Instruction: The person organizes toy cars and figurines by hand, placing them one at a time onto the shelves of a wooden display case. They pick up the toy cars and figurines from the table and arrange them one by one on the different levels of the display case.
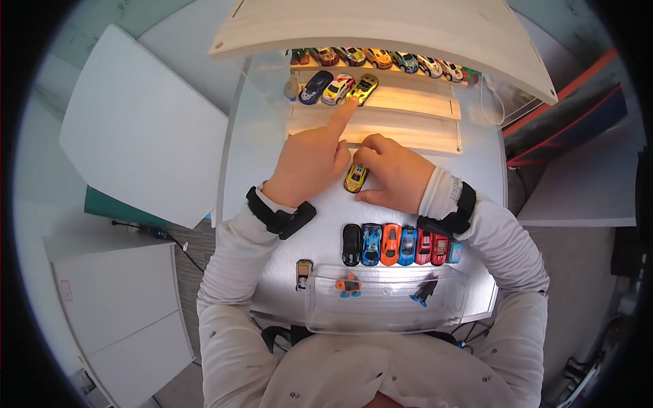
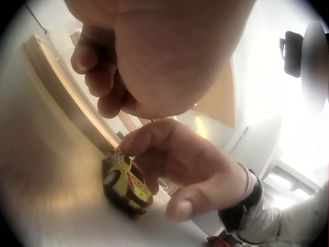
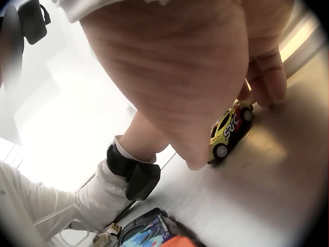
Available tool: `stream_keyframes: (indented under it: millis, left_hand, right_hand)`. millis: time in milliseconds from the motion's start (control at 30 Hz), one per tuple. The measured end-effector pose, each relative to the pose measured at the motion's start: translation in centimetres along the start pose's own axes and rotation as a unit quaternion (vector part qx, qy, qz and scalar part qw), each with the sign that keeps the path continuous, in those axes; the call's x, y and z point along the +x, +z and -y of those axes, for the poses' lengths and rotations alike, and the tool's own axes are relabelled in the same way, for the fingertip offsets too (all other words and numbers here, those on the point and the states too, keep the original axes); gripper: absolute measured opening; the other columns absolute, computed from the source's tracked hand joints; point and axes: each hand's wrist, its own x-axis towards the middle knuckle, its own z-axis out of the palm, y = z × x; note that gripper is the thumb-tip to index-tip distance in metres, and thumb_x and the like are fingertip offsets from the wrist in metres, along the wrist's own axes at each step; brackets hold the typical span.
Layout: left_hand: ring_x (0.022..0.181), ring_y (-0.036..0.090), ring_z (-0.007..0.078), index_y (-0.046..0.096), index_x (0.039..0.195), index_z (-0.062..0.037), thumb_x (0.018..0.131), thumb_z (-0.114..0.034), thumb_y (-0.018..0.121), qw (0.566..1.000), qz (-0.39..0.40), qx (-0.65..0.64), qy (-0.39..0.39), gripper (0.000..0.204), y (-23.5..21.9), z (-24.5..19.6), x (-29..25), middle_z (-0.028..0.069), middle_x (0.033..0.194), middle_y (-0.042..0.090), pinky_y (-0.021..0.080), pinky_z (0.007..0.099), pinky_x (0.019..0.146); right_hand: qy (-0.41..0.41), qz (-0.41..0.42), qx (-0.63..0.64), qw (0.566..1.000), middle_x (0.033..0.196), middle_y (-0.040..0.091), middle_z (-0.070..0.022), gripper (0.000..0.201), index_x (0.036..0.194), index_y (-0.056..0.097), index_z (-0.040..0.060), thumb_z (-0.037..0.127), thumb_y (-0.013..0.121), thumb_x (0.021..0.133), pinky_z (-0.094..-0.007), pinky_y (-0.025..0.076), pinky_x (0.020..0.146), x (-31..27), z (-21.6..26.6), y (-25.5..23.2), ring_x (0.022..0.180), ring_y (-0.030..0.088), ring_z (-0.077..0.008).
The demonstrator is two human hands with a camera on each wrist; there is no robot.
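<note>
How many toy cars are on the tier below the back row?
3: a dark blue car leftmost, a red-white car beside it, and a yellow car near the left hand.

Upper-row cars (image 1: 378, 60) — partly behind board (image 1: 388, 26); orange car (image 3: 180, 242) — cut off, right wrist view.

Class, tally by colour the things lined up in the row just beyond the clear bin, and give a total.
Black car: 1
Blue cars: 2
Orange car: 1
Red cars: 2
Teal item: 1
Total: 7
</note>
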Motion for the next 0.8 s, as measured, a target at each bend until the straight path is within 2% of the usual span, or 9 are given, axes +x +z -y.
stream_keyframes:
  millis: [200, 400, 600, 800]
  left_hand:
    - [0.058, 0.063, 0.0346, 0.041, 0.155, -0.0144, 0.086, -0.009, 0.061, 0.999, 0.016, 0.018, -0.023, 0.073, 0.5, -0.2, 0.7, 0.0159, 0.064, 0.062, 0.049, 0.0458, 0.056]
    - [0.058, 0.063, 0.0345, 0.044, 0.154, -0.0144, 0.086, -0.009, 0.062, 1.0, 0.008, 0.012, -0.007, 0.07, 0.7, 0.5, 0.7, 0.0161, 0.064, 0.062, 0.05, 0.0451, 0.056]
    - [0.058, 0.063, 0.0344, 0.044, 0.154, -0.0143, 0.086, -0.009, 0.062, 1.0, 0.017, -0.005, -0.011, 0.071, 0.8, 0.5, 0.8, 0.0162, 0.064, 0.062, 0.05, 0.0445, 0.057]
    - [0.058, 0.063, 0.034, 0.043, 0.154, -0.0145, 0.085, -0.009, 0.062, 1.0, 0.014, -0.007, -0.01, 0.071, 0.9, 0.6, 0.8, 0.0156, 0.065, 0.063, 0.05, 0.0443, 0.057]
  right_hand:
    - [-0.022, -0.024, -0.019, 0.999, 0.114, 0.056, -0.0201, 0.054, 0.115, 0.057, 0.0007, 0.032, 0.083, 0.079, -0.0451, 0.052, 0.094, 0.3, -0.2, 0.6, 0.108, 0.06, -0.0397]
    - [-0.007, -0.031, -0.034, 0.999, 0.112, 0.054, -0.0203, 0.057, 0.113, 0.056, -0.0017, 0.03, 0.086, 0.077, -0.0428, 0.051, 0.094, 0.4, 0.3, 0.5, 0.106, 0.059, -0.0394]
    - [-0.004, -0.055, -0.034, 0.998, 0.106, 0.055, -0.0217, 0.053, 0.106, 0.054, -0.0023, 0.031, 0.084, 0.077, -0.0451, 0.052, 0.092, 0.6, -0.1, 0.8, 0.105, 0.059, -0.04]
    - [0.003, -0.056, -0.046, 0.997, 0.105, 0.056, -0.022, 0.052, 0.106, 0.055, -0.0025, 0.03, 0.083, 0.077, -0.045, 0.052, 0.092, 0.6, 0.0, 0.9, 0.103, 0.059, -0.0403]
